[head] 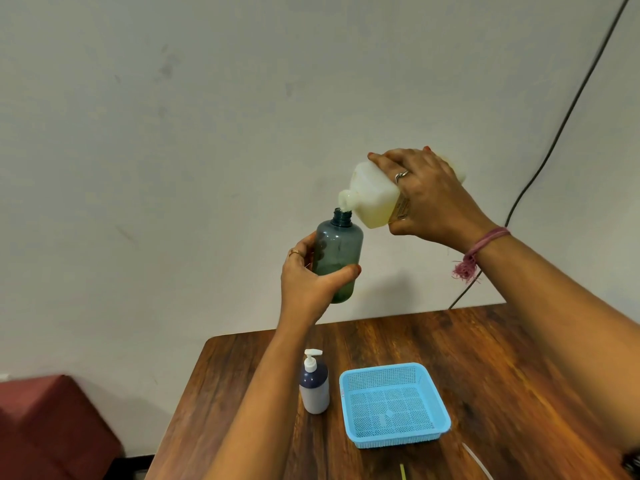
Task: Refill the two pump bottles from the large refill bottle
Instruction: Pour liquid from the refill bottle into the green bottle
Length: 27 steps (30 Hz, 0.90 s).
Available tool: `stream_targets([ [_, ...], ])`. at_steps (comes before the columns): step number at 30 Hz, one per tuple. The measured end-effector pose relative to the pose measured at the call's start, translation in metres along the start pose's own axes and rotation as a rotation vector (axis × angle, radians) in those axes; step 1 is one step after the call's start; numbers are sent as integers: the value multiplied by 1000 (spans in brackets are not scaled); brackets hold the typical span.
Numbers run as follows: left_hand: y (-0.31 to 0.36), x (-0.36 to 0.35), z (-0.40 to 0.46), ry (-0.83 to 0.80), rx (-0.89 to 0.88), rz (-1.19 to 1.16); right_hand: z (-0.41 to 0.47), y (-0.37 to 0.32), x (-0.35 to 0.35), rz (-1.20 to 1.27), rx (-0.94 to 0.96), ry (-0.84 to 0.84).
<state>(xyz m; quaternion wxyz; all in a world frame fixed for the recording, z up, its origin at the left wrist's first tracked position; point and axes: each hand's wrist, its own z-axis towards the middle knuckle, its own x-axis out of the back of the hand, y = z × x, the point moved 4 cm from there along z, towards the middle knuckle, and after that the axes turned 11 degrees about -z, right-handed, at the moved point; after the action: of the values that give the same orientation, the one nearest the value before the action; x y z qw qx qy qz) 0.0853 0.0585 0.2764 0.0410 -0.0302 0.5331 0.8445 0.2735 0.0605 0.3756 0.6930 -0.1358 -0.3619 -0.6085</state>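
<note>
My left hand (pixel 308 275) grips a translucent grey-green pump bottle (pixel 339 251) with its pump off, held upright in the air above the table. My right hand (pixel 429 199) holds the large pale-yellow refill bottle (pixel 372 195) tipped down to the left, its open neck right over the grey bottle's mouth. A whitish stream runs from neck to mouth. A second pump bottle (pixel 314 386), dark blue on top and white below with a white pump fitted, stands on the wooden table (pixel 502 375) below my left forearm.
A light blue mesh basket (pixel 394 405) sits on the table right of the standing bottle. A black cable (pixel 554 140) hangs down the wall at the right. A dark red seat (pixel 52 427) is at lower left, beside the table.
</note>
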Motion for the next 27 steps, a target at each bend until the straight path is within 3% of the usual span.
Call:
stream_targets([
  [27, -2, -2, 2, 10, 5, -8, 1, 1, -2, -7, 7, 0],
])
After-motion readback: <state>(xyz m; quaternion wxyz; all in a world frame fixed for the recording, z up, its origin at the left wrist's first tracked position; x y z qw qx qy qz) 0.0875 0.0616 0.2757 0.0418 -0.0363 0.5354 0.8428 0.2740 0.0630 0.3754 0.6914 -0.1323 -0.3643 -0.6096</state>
